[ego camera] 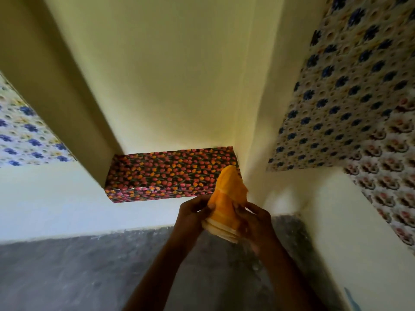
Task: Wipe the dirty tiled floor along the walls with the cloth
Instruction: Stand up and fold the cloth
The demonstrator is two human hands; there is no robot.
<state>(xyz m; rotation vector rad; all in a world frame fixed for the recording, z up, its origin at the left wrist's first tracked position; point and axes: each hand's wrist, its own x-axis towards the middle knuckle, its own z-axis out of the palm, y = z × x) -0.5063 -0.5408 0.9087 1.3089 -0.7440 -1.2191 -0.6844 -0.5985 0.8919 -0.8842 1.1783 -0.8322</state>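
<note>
At the far left a shelf lined with white paper printed with blue flowers (20, 135) sits beside a pale yellow plastered wall (157, 75), and below the wall a recessed ledge covered in dark paper with red and orange flowers (161, 173) runs above the grey, dusty floor (67, 272). In the middle the left hand (190, 212) and the right hand (256, 221) both grasp a bunched orange and cream cloth (224, 203), held up in the air above the floor, in front of the ledge's right end. To the right a surface papered with blue and pink flower prints (350, 104) slopes away.
</note>
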